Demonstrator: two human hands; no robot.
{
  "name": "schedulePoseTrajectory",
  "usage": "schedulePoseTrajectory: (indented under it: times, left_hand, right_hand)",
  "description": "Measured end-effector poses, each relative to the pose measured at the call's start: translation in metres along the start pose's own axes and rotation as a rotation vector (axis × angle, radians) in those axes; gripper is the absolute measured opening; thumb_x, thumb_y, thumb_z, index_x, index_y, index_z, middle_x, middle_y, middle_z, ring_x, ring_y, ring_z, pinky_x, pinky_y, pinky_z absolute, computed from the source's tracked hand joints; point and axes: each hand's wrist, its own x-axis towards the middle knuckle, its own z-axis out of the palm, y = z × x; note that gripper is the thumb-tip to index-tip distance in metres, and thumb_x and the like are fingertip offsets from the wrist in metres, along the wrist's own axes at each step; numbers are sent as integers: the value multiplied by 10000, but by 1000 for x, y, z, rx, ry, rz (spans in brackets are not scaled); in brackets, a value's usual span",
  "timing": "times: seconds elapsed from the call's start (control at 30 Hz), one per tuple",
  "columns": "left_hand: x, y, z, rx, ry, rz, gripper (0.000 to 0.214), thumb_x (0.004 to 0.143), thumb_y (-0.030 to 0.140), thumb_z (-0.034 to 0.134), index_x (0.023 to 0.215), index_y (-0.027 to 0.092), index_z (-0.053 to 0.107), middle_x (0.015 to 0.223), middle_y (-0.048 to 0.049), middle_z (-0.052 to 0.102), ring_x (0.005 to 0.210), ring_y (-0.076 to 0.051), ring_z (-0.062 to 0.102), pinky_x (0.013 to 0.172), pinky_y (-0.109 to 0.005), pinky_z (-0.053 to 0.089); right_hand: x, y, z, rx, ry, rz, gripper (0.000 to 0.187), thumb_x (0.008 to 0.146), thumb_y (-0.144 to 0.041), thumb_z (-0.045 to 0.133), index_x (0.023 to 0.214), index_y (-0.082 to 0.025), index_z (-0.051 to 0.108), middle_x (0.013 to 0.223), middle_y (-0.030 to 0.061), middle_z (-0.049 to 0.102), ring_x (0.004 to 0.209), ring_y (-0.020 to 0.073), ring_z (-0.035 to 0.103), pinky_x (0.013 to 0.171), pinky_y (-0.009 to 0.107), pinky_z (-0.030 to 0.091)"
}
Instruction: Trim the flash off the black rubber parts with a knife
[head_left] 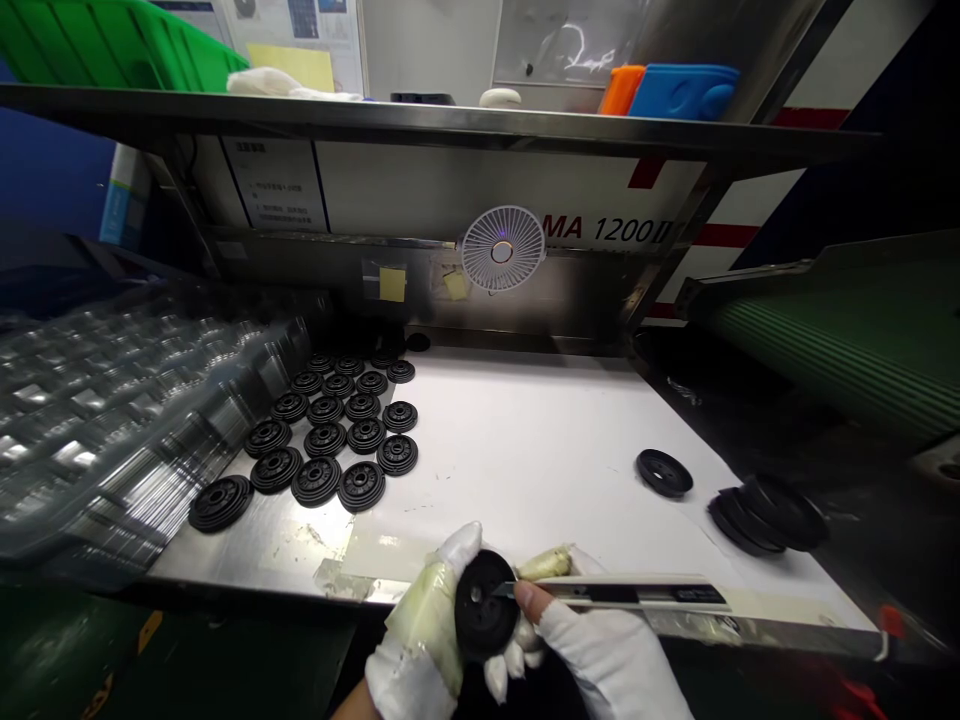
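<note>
My left hand [421, 625], in a white glove with tape-wrapped fingers, grips a black moulded rubber disc [486, 605] at the table's near edge. My right hand [604, 650], also gloved, holds a snap-off utility knife [622, 594], its blade tip against the disc's rim. Several matching discs [322, 425] lie flat in rough rows on the steel table top [255, 550], left of the white paper sheet [540, 470]. One loose disc [664, 473] rests on the sheet's right side, beyond a tilted stack of discs [765, 515].
Stacked clear plastic trays [112, 430] rise at the left. A steel shelf [450, 120] spans overhead, holding a green crate [97, 40] and blue and orange items [667, 92]. A small white fan [502, 250] stands behind the table, and a green ribbed conveyor belt [840, 340] lies right.
</note>
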Motion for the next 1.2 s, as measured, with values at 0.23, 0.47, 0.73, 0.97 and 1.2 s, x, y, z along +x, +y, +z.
schedulePoseTrajectory:
  times: [0.23,0.47,0.73,0.97,1.2]
  left_hand:
    - [-3,-1,-3,15,-44,-21,717,762,643,304,703,11,638,509,-110,553,450,-155,540,388,-210,358]
    - [0,0,-6,2,-50,-32,723,736,671,309,677,25,627,511,-122,557,440,-164,544,336,-207,309]
    - [3,2,-8,-20,-82,-53,756,728,676,320,750,-11,635,502,-108,559,418,-149,538,348,-200,329]
    - [1,3,-6,-6,-50,-68,731,738,671,307,742,17,633,496,-105,557,408,-144,523,327,-198,292]
    - [2,2,-6,17,14,-74,745,731,678,295,676,10,619,471,-108,532,392,-144,512,317,-201,294]
  right_hand:
    - [8,4,-13,-66,-68,-25,431,652,-482,708,435,-139,564,456,50,556,499,181,569,568,290,429]
    - [10,3,-13,-66,-90,-28,451,626,-523,699,429,-141,559,453,56,552,523,203,583,603,315,452]
    - [17,12,-16,-23,36,33,449,540,-513,765,396,-146,551,425,33,528,467,170,539,557,309,447]
    - [18,10,-18,-83,40,19,452,533,-534,761,431,-136,572,449,32,541,474,153,532,556,277,420]
    - [14,5,-13,-43,-35,-6,403,617,-461,740,441,-140,570,459,21,540,470,152,539,552,277,433]
